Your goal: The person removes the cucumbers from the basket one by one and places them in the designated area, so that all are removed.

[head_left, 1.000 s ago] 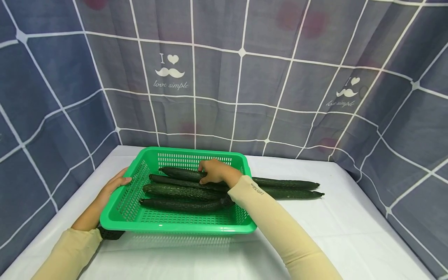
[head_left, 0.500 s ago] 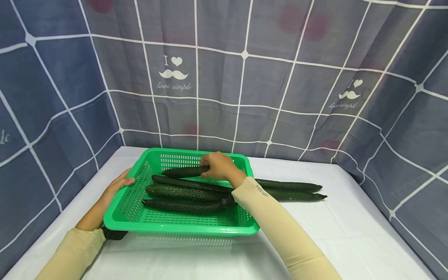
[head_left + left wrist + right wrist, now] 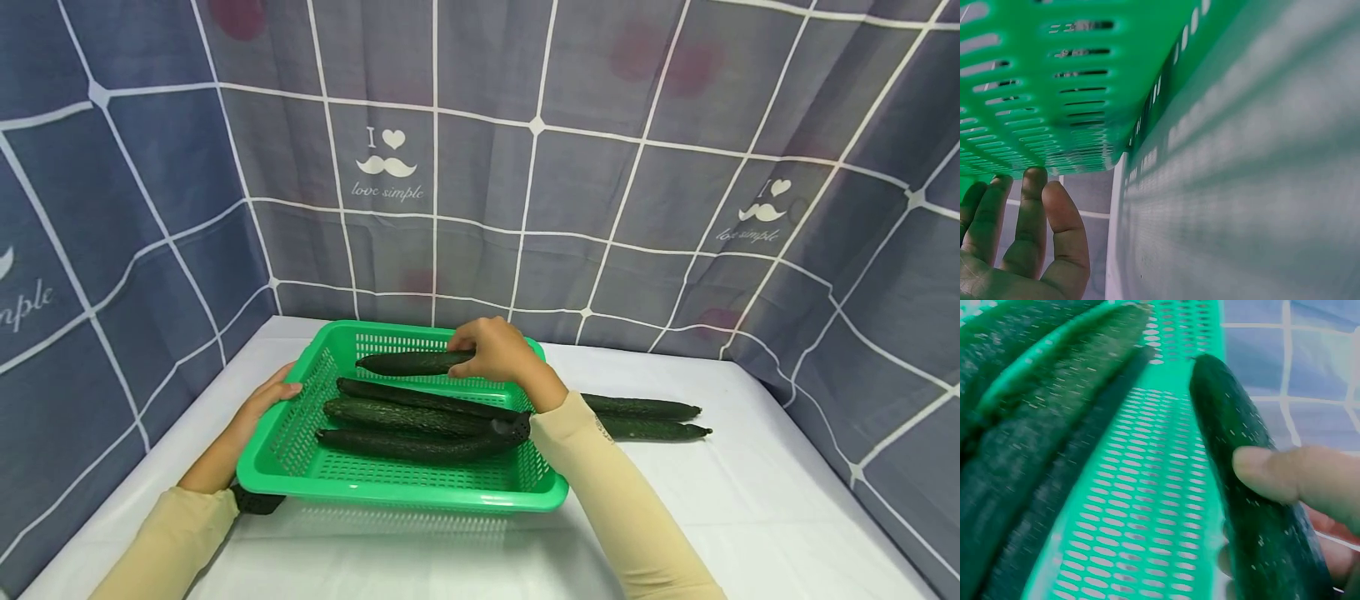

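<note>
The head view shows the right hand (image 3: 495, 350) pinching 1 dark green cucumber (image 3: 405, 363) inside the far side of the green plastic basket (image 3: 397, 493), apart from the 3 other cucumbers (image 3: 408, 417). The left hand (image 3: 266, 396) holds the basket's left end, thumb over the rim, fingers outside. A good grip here wants the thumb squarely opposite the fingertips and the cucumber level, its hidden far end clear of the rim; firm left-hand bracing should stop the basket sliding.
</note>
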{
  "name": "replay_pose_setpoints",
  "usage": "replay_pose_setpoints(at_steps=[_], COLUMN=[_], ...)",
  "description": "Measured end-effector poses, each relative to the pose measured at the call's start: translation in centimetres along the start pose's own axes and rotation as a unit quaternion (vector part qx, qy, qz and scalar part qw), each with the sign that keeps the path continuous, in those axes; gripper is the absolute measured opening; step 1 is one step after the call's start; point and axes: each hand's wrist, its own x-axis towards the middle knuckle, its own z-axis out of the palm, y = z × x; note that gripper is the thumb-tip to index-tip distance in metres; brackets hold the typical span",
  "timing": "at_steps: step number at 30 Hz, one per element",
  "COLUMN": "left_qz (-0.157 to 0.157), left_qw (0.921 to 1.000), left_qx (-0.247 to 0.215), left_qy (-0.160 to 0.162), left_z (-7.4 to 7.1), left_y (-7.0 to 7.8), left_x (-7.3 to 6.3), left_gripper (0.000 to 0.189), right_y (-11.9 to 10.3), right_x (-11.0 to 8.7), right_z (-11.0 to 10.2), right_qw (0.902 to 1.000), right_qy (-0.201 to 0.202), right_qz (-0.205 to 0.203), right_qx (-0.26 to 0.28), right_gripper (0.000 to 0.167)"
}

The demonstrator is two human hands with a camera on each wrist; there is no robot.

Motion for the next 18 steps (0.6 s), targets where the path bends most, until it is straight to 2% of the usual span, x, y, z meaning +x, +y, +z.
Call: replay_pose_setpoints(at_steps=[10, 18], left_qz=[0.018, 0.009], left_qw=[0.9998, 0.9998], left_qx=[0.006, 0.020], left_qy=[-0.001, 0.000], left_z=[0.2, -0.1], left_y=[0.0, 0.1], left_x=[0.1, 0.1], left_gripper=[0.083, 0.088], right_y=[-0.2, 0.2], right_x=[-2.0, -3.8], right_z=[-2.0, -3.1], right_qw=[0.9992, 0.9964], right_qy=[0.013, 0.038], right_qz=[-0.018, -0.018], right_qx=[0.033, 0.074], right_gripper=[0.032, 0.030])
